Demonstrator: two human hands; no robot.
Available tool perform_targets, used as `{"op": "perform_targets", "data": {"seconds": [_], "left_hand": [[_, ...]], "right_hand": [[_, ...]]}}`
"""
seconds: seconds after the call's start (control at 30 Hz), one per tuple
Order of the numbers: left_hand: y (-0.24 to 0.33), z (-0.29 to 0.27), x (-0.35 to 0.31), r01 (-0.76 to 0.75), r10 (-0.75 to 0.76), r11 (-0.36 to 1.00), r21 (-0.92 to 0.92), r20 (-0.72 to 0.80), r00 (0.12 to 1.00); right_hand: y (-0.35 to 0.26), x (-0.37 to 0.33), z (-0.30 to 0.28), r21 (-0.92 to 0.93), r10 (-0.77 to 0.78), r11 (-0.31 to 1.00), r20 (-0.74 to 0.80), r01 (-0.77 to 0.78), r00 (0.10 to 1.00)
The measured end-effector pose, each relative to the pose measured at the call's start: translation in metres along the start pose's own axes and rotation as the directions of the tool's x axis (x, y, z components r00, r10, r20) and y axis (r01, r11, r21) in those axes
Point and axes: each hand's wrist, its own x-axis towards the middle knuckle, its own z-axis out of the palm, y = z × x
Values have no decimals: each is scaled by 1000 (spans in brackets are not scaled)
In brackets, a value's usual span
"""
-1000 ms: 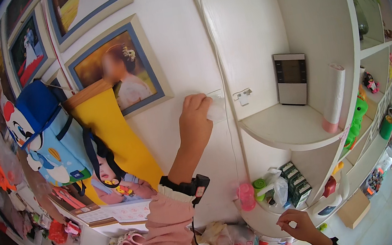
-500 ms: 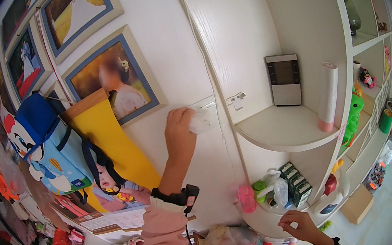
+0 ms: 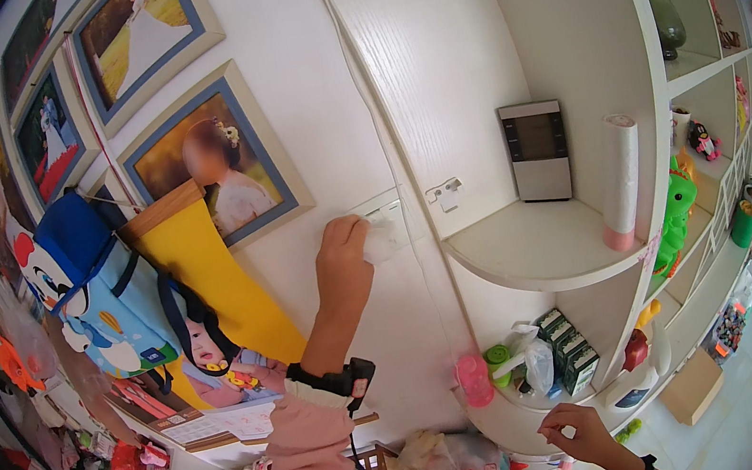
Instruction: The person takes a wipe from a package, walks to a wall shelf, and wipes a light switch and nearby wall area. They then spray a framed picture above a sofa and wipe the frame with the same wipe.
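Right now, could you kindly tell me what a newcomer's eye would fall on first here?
Probably the blue cartoon bag hanging at the left, partly overlapping the yellow poster. Next, perhaps, comes the left grip near the middle, holding a white wad at the wall. Farther right, a bright green toy stands out against the pale shelves.

The left arm [image 3: 306, 456] rises from 7 o'clock, its bare forearm [image 3: 325, 334] slanting toward 1 o'clock. The left hand [image 3: 343, 254] is raised just left of centre, fingers [image 3: 353, 227] bent and bunched together in a pinch. At 5 o'clock, the right hand [image 3: 579, 435] points toward 10 o'clock, fingers loosely curled, forearm behind it.
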Motion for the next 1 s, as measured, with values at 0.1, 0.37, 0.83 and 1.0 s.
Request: {"op": "perform_targets", "data": {"seconds": [0.1, 0.37, 0.83, 1.0], "left_hand": [[7, 9, 9, -11, 11, 1000, 4, 15, 1000], [12, 11, 10, 41, -39, 998, -53, 32, 999], [12, 0, 5, -10, 5, 998, -66, -82, 997], [14, 16, 12, 9, -9, 999, -48, 0, 1000]], "right_hand": [[-1, 2, 1, -23, -17, 1000, 25, 17, 1000], [-4, 7, 7, -11, -47, 999, 64, 48, 997], [-1, 0, 1, -25, -1, 1000, 15, 1, 1000], [-3, 2, 4, -36, -24, 999, 8, 25, 1000]]}}
